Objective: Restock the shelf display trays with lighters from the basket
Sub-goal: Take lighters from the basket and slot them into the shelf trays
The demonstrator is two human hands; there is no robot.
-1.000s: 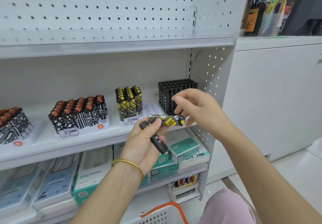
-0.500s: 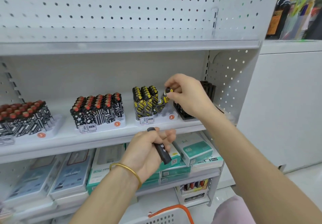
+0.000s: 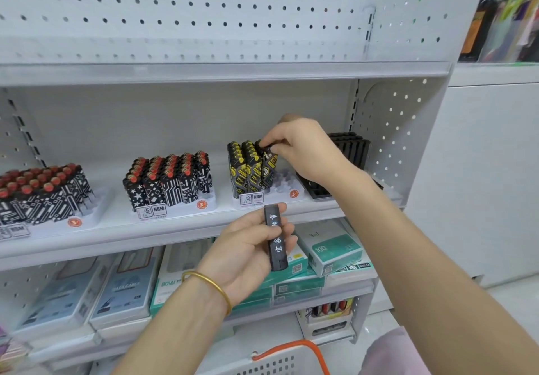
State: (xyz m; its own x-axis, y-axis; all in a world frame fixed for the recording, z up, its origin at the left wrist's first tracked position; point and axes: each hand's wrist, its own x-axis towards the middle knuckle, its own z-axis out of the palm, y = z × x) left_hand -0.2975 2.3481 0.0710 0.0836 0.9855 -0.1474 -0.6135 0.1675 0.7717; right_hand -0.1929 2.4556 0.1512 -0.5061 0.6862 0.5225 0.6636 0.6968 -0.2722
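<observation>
Your right hand (image 3: pixel 306 153) pinches a yellow-black lighter (image 3: pixel 268 167) by its top, seating it in the display tray (image 3: pixel 287 189) — slots to its right stand empty — while your left hand (image 3: pixel 245 255) grips a black lighter (image 3: pixel 275 237) nearer you, unplaced; basket (image 3: pixel 288 344) below, contents hidden.

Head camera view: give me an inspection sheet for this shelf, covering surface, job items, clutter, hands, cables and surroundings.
Surface: white shelf carrying four display trays.
Job's things: yellow-black tray part filled, slots free at its right; black tray, contents unclear; red-topped lighters stand in two trays; basket at the bottom edge.
Clutter: boxed goods on the shelf below.
Hands: right hand pinches a yellow-black lighter at its tray; left hand holds a black lighter.
Cables: nothing seen.
Surroundings: pegboard above, white counter at right.
</observation>
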